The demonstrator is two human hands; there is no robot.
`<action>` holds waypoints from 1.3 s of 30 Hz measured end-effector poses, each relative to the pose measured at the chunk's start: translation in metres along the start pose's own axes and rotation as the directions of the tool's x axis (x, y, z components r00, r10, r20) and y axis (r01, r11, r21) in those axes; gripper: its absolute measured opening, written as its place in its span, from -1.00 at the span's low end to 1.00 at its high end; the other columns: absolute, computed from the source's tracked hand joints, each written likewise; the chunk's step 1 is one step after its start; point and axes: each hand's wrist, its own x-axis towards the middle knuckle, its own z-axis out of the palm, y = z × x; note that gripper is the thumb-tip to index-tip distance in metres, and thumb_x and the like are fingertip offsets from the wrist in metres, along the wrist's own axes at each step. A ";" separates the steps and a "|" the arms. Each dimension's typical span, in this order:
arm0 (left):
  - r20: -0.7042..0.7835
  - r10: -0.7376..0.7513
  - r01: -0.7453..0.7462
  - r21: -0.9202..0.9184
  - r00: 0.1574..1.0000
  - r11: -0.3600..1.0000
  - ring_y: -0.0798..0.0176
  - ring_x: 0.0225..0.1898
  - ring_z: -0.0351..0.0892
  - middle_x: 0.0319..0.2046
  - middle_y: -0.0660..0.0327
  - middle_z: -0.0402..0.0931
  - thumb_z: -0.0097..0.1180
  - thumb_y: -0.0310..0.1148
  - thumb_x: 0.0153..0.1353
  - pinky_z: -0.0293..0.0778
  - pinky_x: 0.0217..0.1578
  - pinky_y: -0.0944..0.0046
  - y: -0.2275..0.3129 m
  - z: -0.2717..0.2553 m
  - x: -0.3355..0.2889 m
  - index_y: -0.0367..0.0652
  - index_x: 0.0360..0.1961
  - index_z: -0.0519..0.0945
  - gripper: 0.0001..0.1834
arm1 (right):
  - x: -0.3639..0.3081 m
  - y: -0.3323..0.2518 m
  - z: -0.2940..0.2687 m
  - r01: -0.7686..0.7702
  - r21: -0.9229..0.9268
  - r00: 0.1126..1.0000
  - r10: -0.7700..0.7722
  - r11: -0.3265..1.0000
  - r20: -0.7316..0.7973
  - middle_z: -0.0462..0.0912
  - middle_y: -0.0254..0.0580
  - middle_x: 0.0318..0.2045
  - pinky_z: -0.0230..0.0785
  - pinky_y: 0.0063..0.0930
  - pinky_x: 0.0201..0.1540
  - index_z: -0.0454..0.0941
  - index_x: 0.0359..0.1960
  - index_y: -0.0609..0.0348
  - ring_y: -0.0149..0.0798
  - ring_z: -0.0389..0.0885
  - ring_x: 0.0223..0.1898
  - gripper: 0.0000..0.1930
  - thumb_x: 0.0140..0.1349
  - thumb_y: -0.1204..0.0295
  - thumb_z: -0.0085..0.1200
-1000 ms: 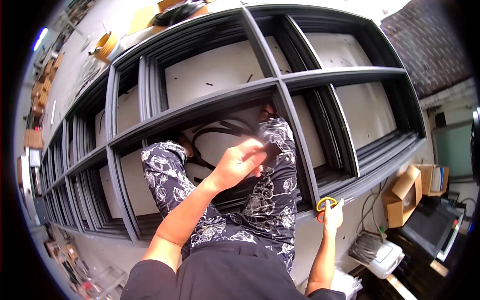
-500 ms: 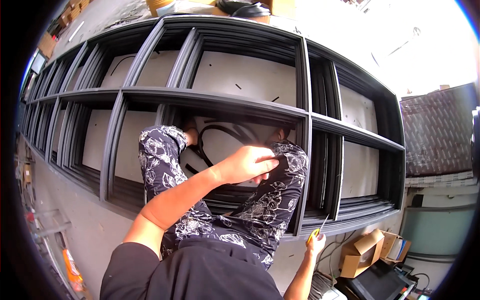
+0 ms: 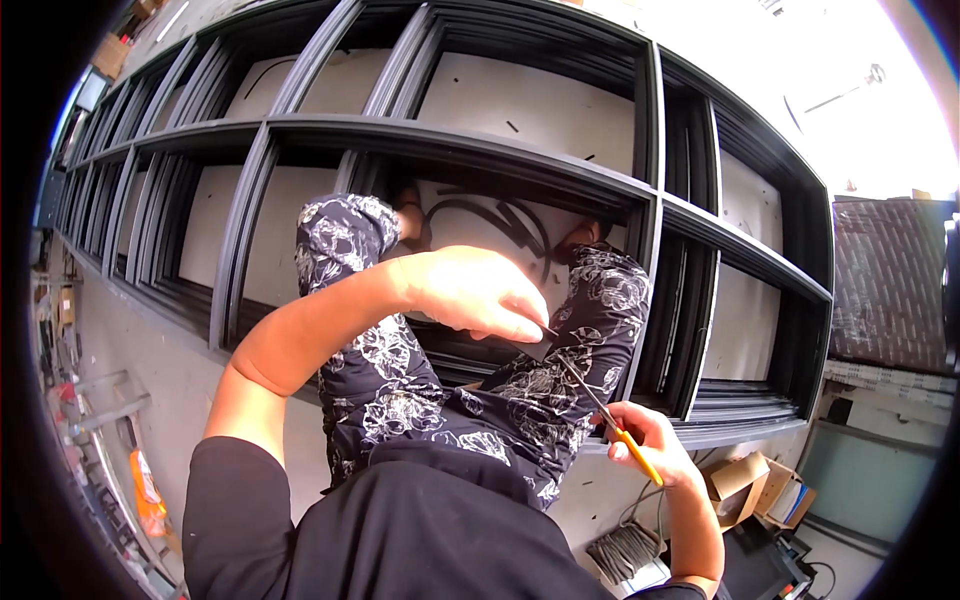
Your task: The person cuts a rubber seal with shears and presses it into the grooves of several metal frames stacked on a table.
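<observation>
My left hand [image 3: 480,295] is pinched on the end of a short black strip [image 3: 541,346], held over my right thigh. It looks like rubber seal, and most of it is hidden behind the fingers. In my right hand [image 3: 650,440] is a pair of scissors with yellow handles [image 3: 638,457]. Their slim metal blades [image 3: 582,383] point up and left toward the strip, a little apart from it. Beyond my hands, a dark curved strip [image 3: 485,210] lies between my feet, inside one opening of the stacked dark grey metal frames [image 3: 560,160].
The frames surround my legs and stretch far to the left. Right of them stands a brown wrapped stack [image 3: 890,285]. Open cardboard boxes [image 3: 738,482] and a coil of grey cord [image 3: 622,550] lie at the lower right. Metal racking [image 3: 100,425] stands at the lower left.
My right hand has come up and inward with the scissors, bringing the blades near the left hand. The black strip now shows past my left fingertips. The whole view has shifted slightly.
</observation>
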 end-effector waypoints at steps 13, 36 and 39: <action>0.031 0.043 -0.043 -0.008 0.999 0.999 0.24 -0.30 0.66 -0.28 0.15 0.71 0.20 0.00 0.27 0.50 -0.25 0.29 -0.028 0.008 -0.024 -0.10 -0.03 0.69 -0.57 | 0.025 -0.046 0.010 -0.047 -0.104 0.989 0.061 0.993 0.134 0.39 -0.54 -0.51 0.11 -0.66 -0.43 0.64 -0.03 0.29 -0.59 0.30 -0.49 -0.16 -0.12 -0.25 0.44; 0.224 -0.010 0.038 -0.122 0.975 0.992 0.41 -0.54 0.51 -0.57 0.29 0.57 0.21 -0.04 0.30 0.42 -0.45 0.35 -0.028 -0.003 -0.007 -0.10 -0.02 0.69 -0.60 | 0.028 -0.036 0.002 0.049 -0.292 0.992 -0.013 0.955 0.124 0.42 -0.46 -0.63 0.21 -0.61 -0.50 0.67 -0.13 0.26 -0.61 0.31 -0.55 -0.50 0.01 0.15 0.50; 0.246 -0.019 0.061 -0.163 0.969 0.985 0.44 -0.55 0.48 -0.57 0.32 0.56 0.21 -0.05 0.30 0.40 -0.46 0.37 -0.036 -0.003 -0.005 -0.09 -0.01 0.69 -0.61 | 0.028 -0.034 0.008 0.027 -0.356 0.997 0.001 0.934 0.079 0.33 -0.50 -0.66 0.17 -0.61 -0.53 0.68 -0.21 0.25 -0.59 0.28 -0.58 -0.37 -0.07 -0.09 0.47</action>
